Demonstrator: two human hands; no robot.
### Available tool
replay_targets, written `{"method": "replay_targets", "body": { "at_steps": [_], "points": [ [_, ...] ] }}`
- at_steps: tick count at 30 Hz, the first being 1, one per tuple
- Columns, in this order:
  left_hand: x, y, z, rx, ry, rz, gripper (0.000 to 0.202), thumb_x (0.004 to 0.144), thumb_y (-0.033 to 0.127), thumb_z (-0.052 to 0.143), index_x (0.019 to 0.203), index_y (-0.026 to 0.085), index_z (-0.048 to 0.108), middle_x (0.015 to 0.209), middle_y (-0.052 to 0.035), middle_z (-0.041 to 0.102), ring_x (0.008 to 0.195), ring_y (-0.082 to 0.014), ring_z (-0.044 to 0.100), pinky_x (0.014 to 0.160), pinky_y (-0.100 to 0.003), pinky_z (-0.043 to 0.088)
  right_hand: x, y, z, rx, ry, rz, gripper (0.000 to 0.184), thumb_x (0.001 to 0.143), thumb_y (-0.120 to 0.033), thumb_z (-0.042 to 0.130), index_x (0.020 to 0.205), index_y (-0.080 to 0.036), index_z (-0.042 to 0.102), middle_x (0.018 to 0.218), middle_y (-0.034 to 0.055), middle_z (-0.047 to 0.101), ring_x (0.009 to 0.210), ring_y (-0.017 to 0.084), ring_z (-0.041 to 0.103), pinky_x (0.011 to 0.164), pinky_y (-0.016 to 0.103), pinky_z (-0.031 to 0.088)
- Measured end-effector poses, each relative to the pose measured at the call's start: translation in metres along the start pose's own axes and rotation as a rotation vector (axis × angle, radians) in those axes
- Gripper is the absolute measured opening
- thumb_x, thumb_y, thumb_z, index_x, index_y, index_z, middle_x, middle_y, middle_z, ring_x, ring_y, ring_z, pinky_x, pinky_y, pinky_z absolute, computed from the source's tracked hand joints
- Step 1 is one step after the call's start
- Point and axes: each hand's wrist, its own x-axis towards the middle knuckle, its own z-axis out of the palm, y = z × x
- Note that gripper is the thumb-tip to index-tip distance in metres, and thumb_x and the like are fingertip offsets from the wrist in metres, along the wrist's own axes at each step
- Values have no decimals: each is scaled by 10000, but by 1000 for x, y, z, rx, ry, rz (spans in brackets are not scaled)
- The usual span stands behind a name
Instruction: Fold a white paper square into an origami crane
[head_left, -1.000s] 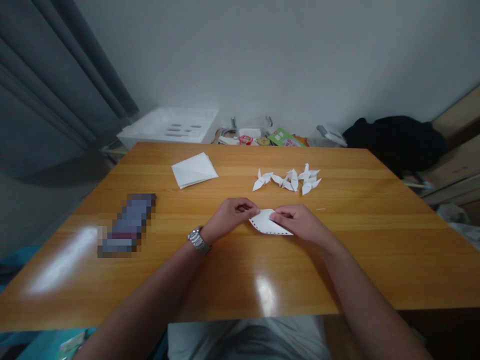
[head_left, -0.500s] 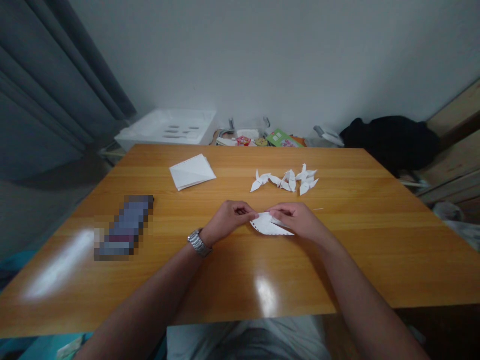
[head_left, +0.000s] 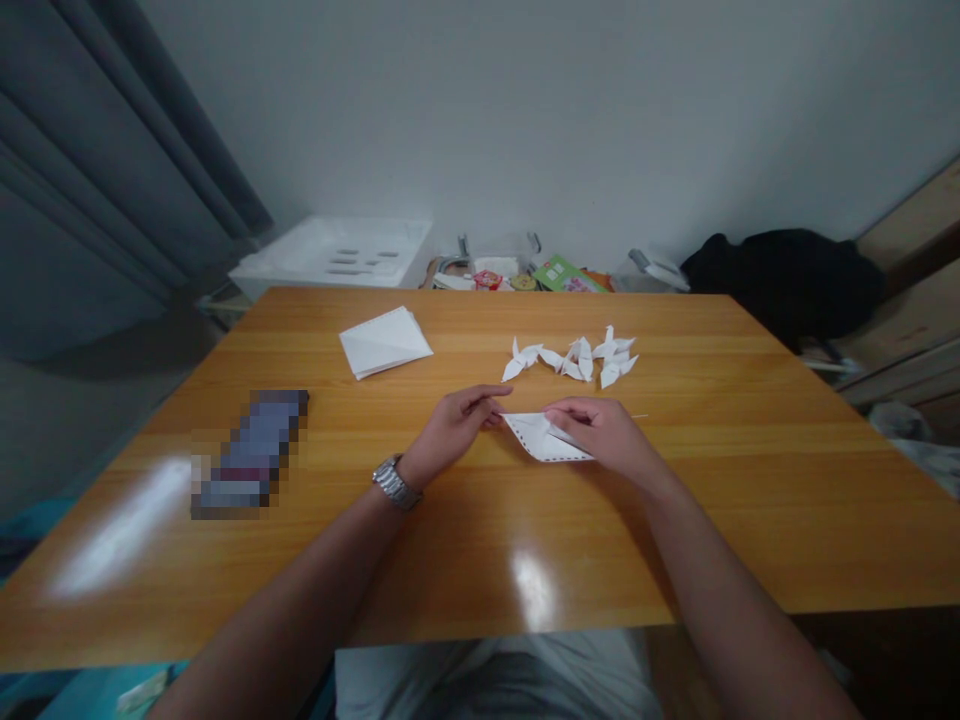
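A partly folded white paper (head_left: 541,440) with a perforated edge lies on the wooden table (head_left: 480,520) in front of me. My left hand (head_left: 454,428), a metal watch on its wrist, pinches the paper's left corner. My right hand (head_left: 604,432) presses down on the paper's right side, fingers curled over a fold. Both hands rest on the table. Just beyond them lie several finished white paper cranes (head_left: 574,358) in a row.
A stack of white paper sheets (head_left: 385,341) lies at the far left of the table. A blurred dark flat object (head_left: 251,452) sits to my left. Behind the table are a white bin (head_left: 334,255), clutter and a black bag (head_left: 784,278).
The paper has been opened out flatter and now points left. My left hand has slid a little left to its corner; my right hand stays on it.
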Motion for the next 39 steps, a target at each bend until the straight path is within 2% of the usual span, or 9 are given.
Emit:
{"method": "replay_targets", "body": {
  "at_steps": [3,7,13,17,20,24,27,34,39],
  "points": [
    [-1,4,2,18,9,21,374,971,408,517,1188,149,677,958,-83,741,827,-152,683,780,-270,557,0,0,0,-9,-32,-10,342,914,-467,588,949,-178,769,931,72,771,801,220,680,713,327,503],
    [-6,9,7,90,-87,37,355,940,448,578,1106,160,703,1026,-86,747,919,-179,689,803,-269,544,-1,-2,3,-43,-122,-38,307,925,-435,584,959,-193,771,928,58,772,809,207,679,726,312,491],
    [-10,7,9,267,-162,77,211,913,333,624,1023,190,734,992,-51,749,853,-157,677,764,-249,512,-1,-6,4,-81,-171,-57,295,941,-406,565,962,-194,769,930,54,771,813,200,678,732,305,481],
    [-10,6,10,315,-196,85,202,907,306,620,1032,197,737,967,-48,742,830,-153,668,742,-249,499,-1,-5,6,-94,-185,-54,288,941,-400,567,962,-197,771,932,59,773,805,202,681,735,318,496],
    [-10,5,11,355,-137,113,188,903,296,607,994,192,735,941,-53,727,812,-155,650,737,-258,491,0,-2,7,-45,-121,-49,284,932,-422,588,1017,-214,761,997,78,772,865,228,696,785,365,526],
    [-7,2,12,262,-23,68,185,902,316,592,947,169,695,886,-45,708,759,-143,627,701,-248,486,3,4,4,121,146,-25,365,935,-476,592,1191,-233,686,1166,112,729,1047,251,688,924,423,535],
    [-4,-2,11,153,34,1,201,887,347,598,926,159,656,826,-29,683,712,-133,612,643,-229,470,6,7,2,160,255,0,422,919,-539,599,1203,-232,656,1192,116,713,1113,258,665,964,426,526],
    [0,-8,11,47,153,-54,186,841,331,615,885,150,617,767,-12,628,667,-123,575,598,-221,438,6,9,17,233,198,63,550,834,-619,668,1182,-198,603,1115,135,715,1019,256,690,942,433,536],
    [-1,-8,13,33,179,-32,141,850,293,598,888,157,590,793,-11,612,705,-121,572,610,-218,444,5,10,26,273,113,78,467,831,-574,691,1089,-191,623,1084,129,717,989,244,693,939,421,533]
  ]
}}
